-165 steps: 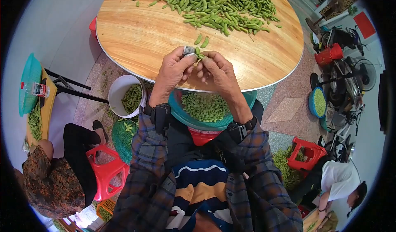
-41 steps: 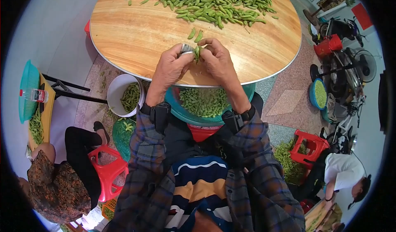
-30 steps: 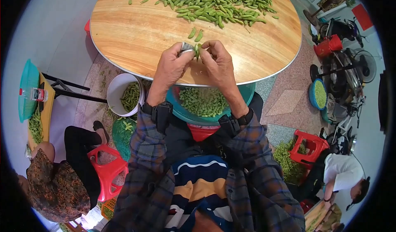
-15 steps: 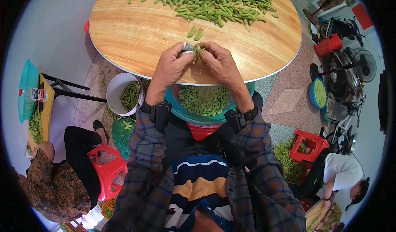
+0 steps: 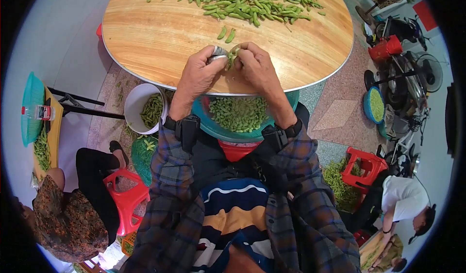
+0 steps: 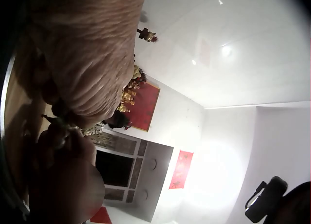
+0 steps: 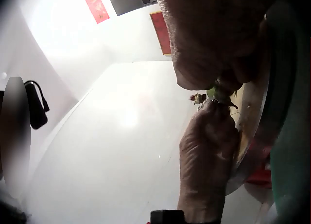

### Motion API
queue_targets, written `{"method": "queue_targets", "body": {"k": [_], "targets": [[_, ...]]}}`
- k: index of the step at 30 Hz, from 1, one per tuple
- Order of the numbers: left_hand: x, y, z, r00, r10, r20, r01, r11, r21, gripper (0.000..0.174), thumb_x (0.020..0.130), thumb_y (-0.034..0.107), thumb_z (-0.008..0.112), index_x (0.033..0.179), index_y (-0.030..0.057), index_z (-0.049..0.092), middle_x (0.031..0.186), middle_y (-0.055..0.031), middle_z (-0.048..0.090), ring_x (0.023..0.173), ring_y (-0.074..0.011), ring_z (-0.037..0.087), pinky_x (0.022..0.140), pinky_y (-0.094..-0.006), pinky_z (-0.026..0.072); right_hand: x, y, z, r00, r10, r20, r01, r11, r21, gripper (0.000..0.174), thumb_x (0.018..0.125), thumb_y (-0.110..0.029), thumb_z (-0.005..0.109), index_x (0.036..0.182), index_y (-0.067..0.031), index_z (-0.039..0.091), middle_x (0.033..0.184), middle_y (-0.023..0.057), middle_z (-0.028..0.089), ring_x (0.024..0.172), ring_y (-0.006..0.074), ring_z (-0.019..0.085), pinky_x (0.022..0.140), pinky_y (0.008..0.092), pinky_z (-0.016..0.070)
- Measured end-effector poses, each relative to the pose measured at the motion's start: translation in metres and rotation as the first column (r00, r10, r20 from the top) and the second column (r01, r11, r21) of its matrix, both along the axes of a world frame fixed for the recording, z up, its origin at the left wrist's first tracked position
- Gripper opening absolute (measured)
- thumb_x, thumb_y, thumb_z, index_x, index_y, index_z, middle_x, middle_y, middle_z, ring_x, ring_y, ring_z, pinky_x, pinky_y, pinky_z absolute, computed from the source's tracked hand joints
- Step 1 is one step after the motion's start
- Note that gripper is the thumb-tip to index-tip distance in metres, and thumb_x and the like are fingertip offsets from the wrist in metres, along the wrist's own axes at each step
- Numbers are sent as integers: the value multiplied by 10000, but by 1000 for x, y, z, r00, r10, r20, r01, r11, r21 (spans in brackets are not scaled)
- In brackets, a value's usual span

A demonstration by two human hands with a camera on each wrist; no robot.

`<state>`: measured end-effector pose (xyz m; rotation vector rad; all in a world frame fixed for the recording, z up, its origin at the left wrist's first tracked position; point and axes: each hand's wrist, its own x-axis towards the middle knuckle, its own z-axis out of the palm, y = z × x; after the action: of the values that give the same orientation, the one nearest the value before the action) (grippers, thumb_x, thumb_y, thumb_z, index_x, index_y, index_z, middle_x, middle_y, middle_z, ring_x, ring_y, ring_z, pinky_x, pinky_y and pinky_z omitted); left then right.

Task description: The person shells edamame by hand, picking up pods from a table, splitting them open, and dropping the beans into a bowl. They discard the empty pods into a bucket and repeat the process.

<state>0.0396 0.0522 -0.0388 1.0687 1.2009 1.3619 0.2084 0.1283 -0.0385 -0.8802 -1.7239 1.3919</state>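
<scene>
In the head view both hands meet over the near edge of the wooden table (image 5: 145, 40). My left hand (image 5: 200, 74) pinches a green soybean pod (image 5: 231, 59) between thumb and forefinger; a greyish wrap (image 5: 219, 51) covers its forefinger and a shiny band shows at the thumb. My right hand (image 5: 256, 65) pinches the same pod from the other side. Its lower part is partly hidden by fingers. Two loose pods (image 5: 230, 35) lie just beyond the hands. Under the table edge, a teal basin (image 5: 199, 113) holds shelled soybeans (image 5: 238, 115). Fingers hide most of the pod in both wrist views.
A large heap of pods (image 5: 242, 1) covers the table's far side. A white bucket (image 5: 133, 105) with pods stands at left on the floor. Red stools (image 5: 128, 200) and two seated people flank the scene. A blue basin (image 5: 374, 108) of beans is at right.
The pod between the hands looks whole in the oldest frame and ragged now. Both hands stay close together, with the right fingers shifting around it. The view has tilted slightly.
</scene>
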Motion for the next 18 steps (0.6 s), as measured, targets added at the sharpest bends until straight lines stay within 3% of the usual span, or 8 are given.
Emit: {"method": "queue_targets", "body": {"k": [1, 2, 4, 8, 10, 14, 16, 18], "targets": [[0, 0, 1, 1000, 4, -21, -4, 1000, 9, 116, 953, 141, 638, 927, 28, 640, 743, 16, 615, 624, -37, 506, 545, -222, 391, 2, -1, 6, 997, 2, -82, -16, 986, -168, 246, 981, -174, 529, 1056, 26, 650, 772, 52, 628, 608, 132, 566, 551, 265, 449], [0, 0, 1, 1000, 4, -19, -4, 1000, 11, 116, 953, 141, 638, 927, 28, 640, 743, 16, 615, 624, -37, 506, 545, -222, 391, 4, -2, 10, 997, 2, -81, -16, 986, -167, 246, 981, -174, 529, 1056, 26, 650, 772, 52, 628, 608, 132, 566, 551, 265, 449], [-1, 0, 1, 999, 5, -50, -5, 1000, 16, 126, 951, 147, 640, 926, 23, 644, 747, -1, 639, 627, -37, 519, 542, -222, 393, 10, -4, 17, 983, -4, -184, -67, 923, -380, 210, 974, -173, 539, 1022, -2, 651, 743, 29, 591, 535, 94, 471, 475, 232, 354], [1, 0, 2, 998, 40, -39, -40, 999, -3, 131, 966, 137, 656, 880, 57, 599, 667, 27, 552, 557, -38, 459, 495, -225, 336, 35, -16, 23, 967, 6, -253, -135, 858, -495, 191, 979, -182, 526, 1008, -30, 639, 736, 10, 568, 511, 60, 400, 443, 209, 283], [-4, 2, -3, 995, 32, -91, -30, 999, 29, 128, 939, 151, 650, 926, 24, 663, 719, -4, 640, 598, -29, 501, 533, -219, 387, 56, -31, 26, 966, 75, -247, -195, 838, -510, 175, 1005, -189, 506, 1020, -48, 609, 749, 12, 548, 476, 50, 353, 411, 210, 237], [-4, 1, -2, 995, 42, -95, -36, 997, 71, 132, 935, 152, 655, 935, 21, 671, 691, 5, 618, 581, -24, 483, 532, -218, 388, 96, -63, 15, 980, 197, -22, -173, 798, -578, 181, 992, -165, 481, 1041, -39, 601, 799, 21, 574, 504, 51, 356, 423, 217, 247], [-3, 2, -3, 996, 41, -79, -35, 997, 73, 133, 935, 157, 659, 922, 25, 663, 668, 25, 576, 575, -25, 471, 535, -216, 389, 107, -72, -3, 977, 209, -35, -186, 769, -611, 186, 986, -163, 487, 1029, -28, 607, 822, 20, 582, 543, 53, 405, 436, 219, 284], [-1, 0, 0, 996, 71, -55, -67, 995, 79, 132, 955, 144, 671, 855, 84, 610, 637, 60, 506, 525, -27, 415, 480, -217, 290, 113, -74, -26, 976, 209, 66, -141, 831, -538, 200, 987, -169, 493, 1031, -19, 617, 834, 22, 584, 573, 64, 454, 464, 229, 334]]}}
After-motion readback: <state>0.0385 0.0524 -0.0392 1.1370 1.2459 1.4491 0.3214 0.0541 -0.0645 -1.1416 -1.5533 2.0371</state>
